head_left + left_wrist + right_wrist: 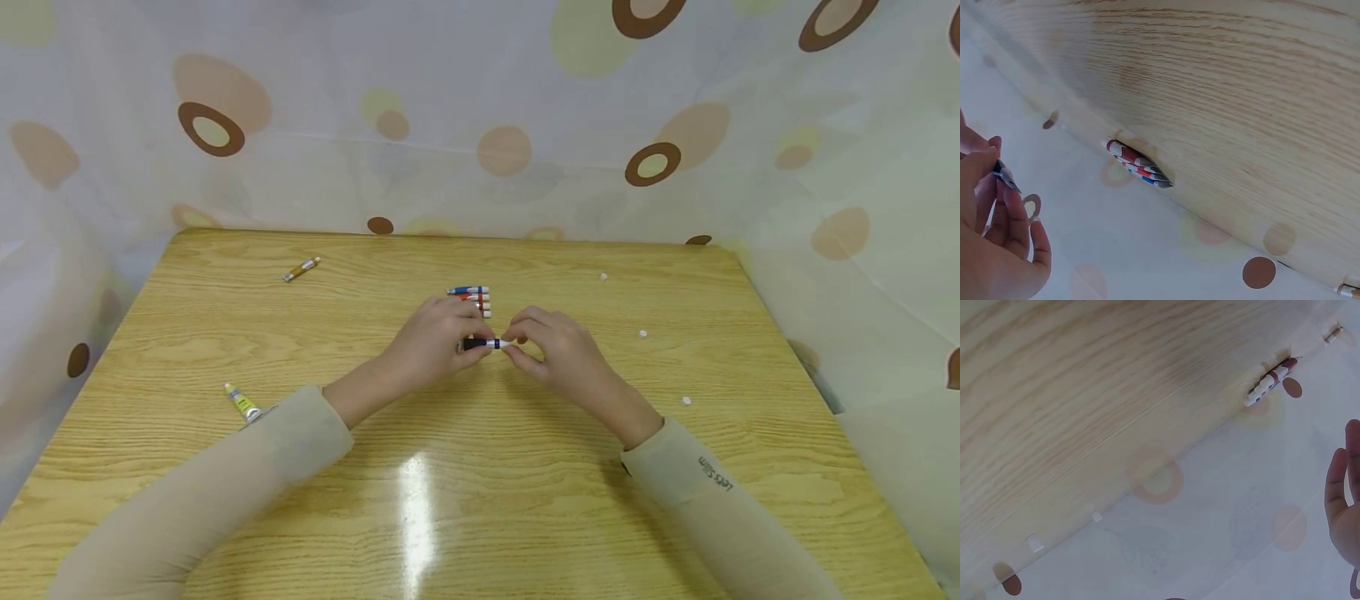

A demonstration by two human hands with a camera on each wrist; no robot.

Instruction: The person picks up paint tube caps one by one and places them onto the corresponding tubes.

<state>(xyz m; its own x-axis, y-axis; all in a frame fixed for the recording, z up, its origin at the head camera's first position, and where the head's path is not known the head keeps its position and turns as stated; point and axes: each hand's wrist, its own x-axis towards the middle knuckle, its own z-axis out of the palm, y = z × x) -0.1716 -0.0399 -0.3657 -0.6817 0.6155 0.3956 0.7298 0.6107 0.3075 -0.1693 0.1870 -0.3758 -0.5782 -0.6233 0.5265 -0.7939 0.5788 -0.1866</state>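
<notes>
- Left hand [442,337] and right hand [558,346] meet over the middle of the table, somewhat toward its far edge; the left one grasps the body of a dark tube [475,343] between thumb and fingers, and the right one pinches the white tip [507,343] at the tube's other end.
- Patterned cloth [450,75], pale with brown, peach and yellowish rounds, hangs beyond the far edge and along both sides.
- Wood-grain table [525,483], glossy, with a streak of light between the forearms.
- Left sleeve [240,467] and right sleeve [720,500], both beige; the right one bears dark lettering.
- Row of tubes, side by side just beyond the left hand, about midway between the far corners: a blue tube [471,290] is farthest, a red tube [472,297] next, the others partly hidden by the hand.
- Yellow tube [242,402], toward the left edge, one end hidden behind the left sleeve.
- Ochre tube [302,268], slanting near the far edge, toward the far left corner.
- Three small white caps [642,333], well apart in a slanting line toward the right edge.
</notes>
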